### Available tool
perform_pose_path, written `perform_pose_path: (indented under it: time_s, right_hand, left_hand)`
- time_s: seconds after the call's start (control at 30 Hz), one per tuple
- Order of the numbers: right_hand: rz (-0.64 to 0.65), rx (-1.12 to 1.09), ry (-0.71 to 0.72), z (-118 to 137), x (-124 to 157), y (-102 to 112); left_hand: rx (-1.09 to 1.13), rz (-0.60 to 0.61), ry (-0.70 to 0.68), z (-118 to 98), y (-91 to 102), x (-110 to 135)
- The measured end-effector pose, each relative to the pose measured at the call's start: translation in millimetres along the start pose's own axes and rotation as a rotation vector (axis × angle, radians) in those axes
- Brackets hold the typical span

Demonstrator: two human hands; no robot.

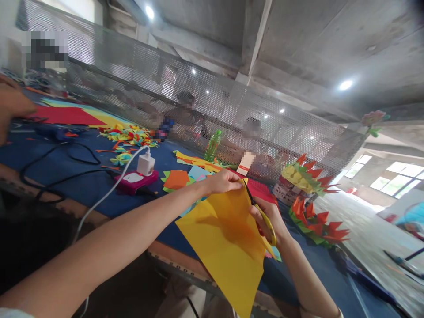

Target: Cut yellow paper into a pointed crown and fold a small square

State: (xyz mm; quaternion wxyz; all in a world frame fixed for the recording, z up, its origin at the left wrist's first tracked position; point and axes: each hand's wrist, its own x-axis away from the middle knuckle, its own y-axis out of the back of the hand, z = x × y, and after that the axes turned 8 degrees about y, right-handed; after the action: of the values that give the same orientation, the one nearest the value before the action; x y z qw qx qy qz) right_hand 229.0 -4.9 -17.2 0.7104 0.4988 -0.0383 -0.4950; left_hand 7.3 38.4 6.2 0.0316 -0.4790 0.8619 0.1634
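Observation:
A large sheet of yellow paper [228, 238] hangs over the table's front edge. My left hand [225, 182] pinches it near its upper edge, fingers closed. In my right hand [270, 216] is a pair of scissors [266, 221] with yellow handles, fingers wrapped round the grips. The dark blades point up and left and meet the paper close to my left fingertips. Behind the sheet lies red paper [261, 190]. Left of it is a small stack of orange squares [177, 179] over green ones.
A magenta power strip [137, 181] with a white charger [146, 164] and cables lies left. Several folded-paper pieces [129, 134] are heaped behind. A green bottle [213, 145] stands by the mesh divider. Orange-and-green paper crafts [318, 225] sit right, near a glue gun [367, 278]. Another person's hand [15, 104] shows far left.

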Motion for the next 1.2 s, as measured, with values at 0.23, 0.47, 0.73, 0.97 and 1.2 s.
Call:
perform_pose_path:
  time_s: [0.23,0.47,0.73,0.97,1.2]
  right_hand:
    - [-0.018,0.005,-0.021,2,0,-1]
    - [-0.035,-0.05,-0.051,5,1,-1]
    - [-0.061,-0.017,-0.051,3,0,-3]
    - [-0.076,0.015,-0.033,-1,-1,-3]
    - [-0.047,0.029,-0.013,0,0,-2]
  left_hand:
    - [0.032,0.011,-0.003,0,-0.5,0]
    - [0.082,0.032,0.0,-1,-0.8,0]
    - [0.05,0.032,-0.014,0,0.0,0]
    - [0.035,0.006,-0.007,-8,-2.5,4]
    - [-0.004,-0.012,-0.001,-8,-1.4,5]
